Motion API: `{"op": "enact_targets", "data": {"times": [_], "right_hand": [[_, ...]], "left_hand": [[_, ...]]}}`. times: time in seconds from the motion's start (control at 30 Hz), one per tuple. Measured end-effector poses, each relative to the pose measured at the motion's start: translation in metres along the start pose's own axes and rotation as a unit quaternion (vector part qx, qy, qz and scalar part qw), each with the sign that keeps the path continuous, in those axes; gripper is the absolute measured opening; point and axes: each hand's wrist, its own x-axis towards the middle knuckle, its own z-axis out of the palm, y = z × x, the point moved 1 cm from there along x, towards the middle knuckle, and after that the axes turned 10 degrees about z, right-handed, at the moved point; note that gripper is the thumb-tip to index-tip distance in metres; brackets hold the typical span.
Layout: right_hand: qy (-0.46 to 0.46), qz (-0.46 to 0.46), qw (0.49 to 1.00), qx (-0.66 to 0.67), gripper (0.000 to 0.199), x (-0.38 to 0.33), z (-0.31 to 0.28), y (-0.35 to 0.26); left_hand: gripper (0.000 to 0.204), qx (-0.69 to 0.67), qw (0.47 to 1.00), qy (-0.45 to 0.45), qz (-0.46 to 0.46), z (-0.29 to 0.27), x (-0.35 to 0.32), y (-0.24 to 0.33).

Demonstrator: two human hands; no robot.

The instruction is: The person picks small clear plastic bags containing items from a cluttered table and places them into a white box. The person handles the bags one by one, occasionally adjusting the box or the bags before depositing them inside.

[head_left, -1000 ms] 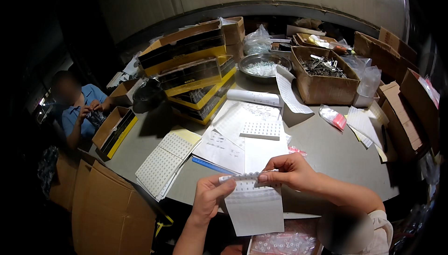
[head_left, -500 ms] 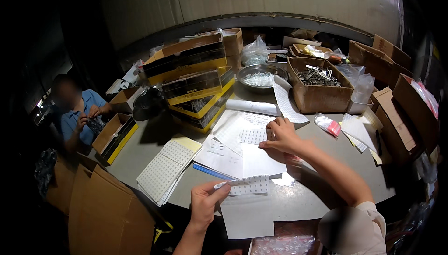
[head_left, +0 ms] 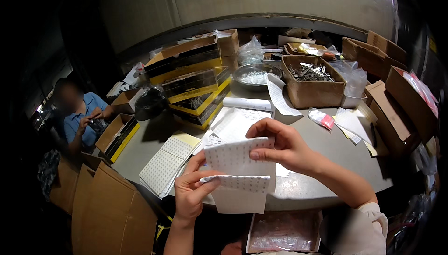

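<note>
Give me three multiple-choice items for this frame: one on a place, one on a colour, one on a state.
1. Where does the metal bowl stand?
A. Beyond the paper sheets, left of the open cardboard box of metal parts
B. On the floor by the seated person
C. In the person's lap

2. What colour trims the stacked dark boxes?
A. Red
B. Yellow
C. Green

3. How is the dotted sheet held?
A. Lying flat on the table, untouched
B. Rolled up in one hand
C. Lifted off the table in both hands

Answers:
1. A: the bowl sits on the table beside that box.
2. B: yellow bands run along the box edges.
3. C: the left hand grips its lower edge, and the right hand pinches its upper part.
</note>
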Motion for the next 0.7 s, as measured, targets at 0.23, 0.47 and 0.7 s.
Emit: {"op": "enact_targets", "data": {"times": [0.23,0.47,0.7], "right_hand": [[0.003,0.092,0.995,0.037,0.046,-0.06,0.008,0.013],[0.022,0.167,0.985,-0.039,0.044,-0.11,0.003,0.021],[0.043,0.216,0.97,0.098,0.039,-0.127,0.002,0.023]], "left_hand": [[0.024,0.033,0.999,-0.002,-0.034,0.018,-0.031,0.009],[0.025,-0.04,0.988,-0.081,-0.124,0.041,-0.043,-0.004],[0.023,-0.002,0.984,-0.102,-0.149,0.051,-0.047,-0.01]]}}
